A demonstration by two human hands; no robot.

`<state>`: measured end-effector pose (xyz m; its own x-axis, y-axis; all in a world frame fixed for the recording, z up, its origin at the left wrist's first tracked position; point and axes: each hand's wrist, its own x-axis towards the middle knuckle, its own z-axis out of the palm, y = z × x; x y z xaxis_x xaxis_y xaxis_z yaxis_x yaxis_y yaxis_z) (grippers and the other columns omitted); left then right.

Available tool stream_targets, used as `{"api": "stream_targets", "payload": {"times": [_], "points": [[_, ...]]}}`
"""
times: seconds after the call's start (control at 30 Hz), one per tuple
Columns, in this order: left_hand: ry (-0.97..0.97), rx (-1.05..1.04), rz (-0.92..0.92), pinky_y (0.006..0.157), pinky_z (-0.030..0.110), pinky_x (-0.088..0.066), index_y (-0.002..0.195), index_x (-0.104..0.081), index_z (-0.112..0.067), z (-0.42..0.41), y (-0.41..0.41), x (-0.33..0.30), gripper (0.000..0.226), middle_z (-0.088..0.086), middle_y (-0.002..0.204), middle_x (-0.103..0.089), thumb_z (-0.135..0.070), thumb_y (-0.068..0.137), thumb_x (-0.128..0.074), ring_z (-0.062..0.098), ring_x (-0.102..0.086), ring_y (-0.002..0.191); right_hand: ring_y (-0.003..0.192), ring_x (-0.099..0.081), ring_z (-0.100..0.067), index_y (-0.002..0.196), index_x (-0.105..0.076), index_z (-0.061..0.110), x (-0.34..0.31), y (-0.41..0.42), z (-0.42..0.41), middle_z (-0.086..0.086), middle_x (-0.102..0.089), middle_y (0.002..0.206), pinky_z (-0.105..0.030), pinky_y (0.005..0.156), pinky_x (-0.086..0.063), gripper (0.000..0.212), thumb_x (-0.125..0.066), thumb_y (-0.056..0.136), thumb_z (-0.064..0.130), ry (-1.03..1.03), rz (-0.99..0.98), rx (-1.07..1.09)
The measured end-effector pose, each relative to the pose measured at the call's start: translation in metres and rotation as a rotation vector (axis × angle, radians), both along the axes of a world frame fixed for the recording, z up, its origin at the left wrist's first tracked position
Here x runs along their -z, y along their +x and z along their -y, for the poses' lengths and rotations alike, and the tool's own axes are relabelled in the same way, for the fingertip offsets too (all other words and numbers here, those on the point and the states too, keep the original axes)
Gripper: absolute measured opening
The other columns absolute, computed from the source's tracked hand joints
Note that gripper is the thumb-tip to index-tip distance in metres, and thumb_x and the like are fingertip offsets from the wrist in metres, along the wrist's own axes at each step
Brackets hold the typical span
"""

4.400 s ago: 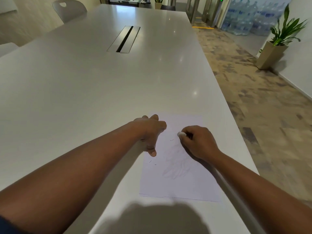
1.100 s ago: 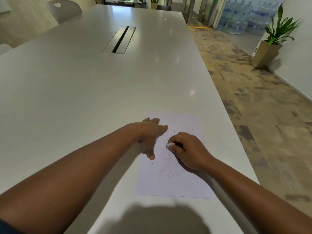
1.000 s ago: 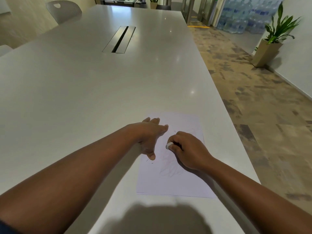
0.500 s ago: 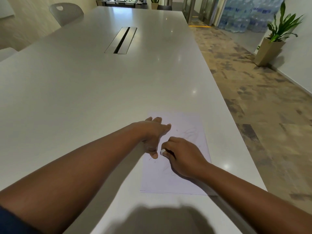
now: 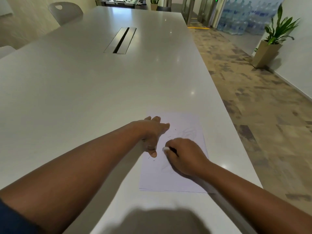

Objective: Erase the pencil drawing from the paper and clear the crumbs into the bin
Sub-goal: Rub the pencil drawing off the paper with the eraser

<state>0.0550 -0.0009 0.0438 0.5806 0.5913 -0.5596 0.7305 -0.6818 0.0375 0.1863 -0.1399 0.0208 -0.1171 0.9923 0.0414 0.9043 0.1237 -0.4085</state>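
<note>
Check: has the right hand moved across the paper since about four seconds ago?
Yes. The right hand with the eraser moved toward the paper's left edge, nearer the left hand's thumb.

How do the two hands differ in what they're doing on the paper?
The left hand lies open with fingers spread, pressing the paper down; the right hand is curled around a white eraser. The left sits at the sheet's left edge, the right nearer its middle. Both rest on the paper.
</note>
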Motion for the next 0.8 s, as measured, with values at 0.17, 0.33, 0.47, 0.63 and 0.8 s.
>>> {"api": "stream_targets", "payload": {"times": [0.17,0.33,0.47,0.63,0.8], "points": [[-0.003,-0.005,-0.007,0.098,0.055,-0.047,0.13,-0.031,-0.033,-0.003,0.002,0.005,0.11,-0.003,0.111,-0.026,-0.048,0.04,-0.093,0.04,-0.027,0.135,0.06,-0.053,-0.017,0.067,-0.051,0.016,0.005,0.021,-0.007,0.0,-0.054,0.06,-0.045,0.061,-0.05,0.041,-0.051,0.104,0.035,0.041,-0.038,0.115],[-0.012,-0.021,-0.009,0.096,0.054,-0.048,0.119,-0.035,-0.034,-0.006,0.003,0.007,0.104,-0.003,0.107,-0.029,-0.048,0.034,-0.093,0.037,-0.03,0.127,0.062,-0.052,-0.016,0.068,-0.049,0.019,0.006,0.004,0.01,0.003,-0.053,0.063,-0.042,0.06,-0.047,0.039,-0.052,0.103,0.037,0.011,-0.055,-0.055],[-0.02,-0.028,0.004,0.093,0.054,-0.049,0.104,-0.034,-0.034,-0.007,0.004,0.007,0.094,-0.005,0.099,-0.028,-0.047,0.032,-0.092,0.037,-0.032,0.123,0.057,-0.048,-0.016,0.064,-0.043,0.017,0.007,0.026,-0.007,0.001,-0.047,0.056,-0.043,0.059,-0.047,0.044,-0.054,0.103,0.032,0.082,-0.063,0.107],[-0.023,-0.038,-0.016,0.095,0.056,-0.048,0.103,-0.03,-0.035,-0.005,0.005,0.006,0.093,-0.002,0.106,-0.028,-0.044,0.038,-0.096,0.042,-0.029,0.13,0.061,-0.05,-0.018,0.067,-0.046,0.017,0.008,0.013,0.011,0.0,-0.051,0.061,-0.04,0.061,-0.045,0.042,-0.053,0.103,0.036,0.012,-0.065,-0.045],[-0.022,-0.024,-0.029,0.097,0.055,-0.047,0.108,-0.031,-0.035,-0.006,0.007,0.005,0.098,0.0,0.107,-0.029,-0.047,0.034,-0.094,0.042,-0.03,0.129,0.057,-0.051,-0.02,0.066,-0.047,0.013,0.009,0.024,0.003,-0.004,-0.051,0.058,-0.045,0.06,-0.048,0.043,-0.054,0.104,0.032,0.088,-0.061,0.051]]}}
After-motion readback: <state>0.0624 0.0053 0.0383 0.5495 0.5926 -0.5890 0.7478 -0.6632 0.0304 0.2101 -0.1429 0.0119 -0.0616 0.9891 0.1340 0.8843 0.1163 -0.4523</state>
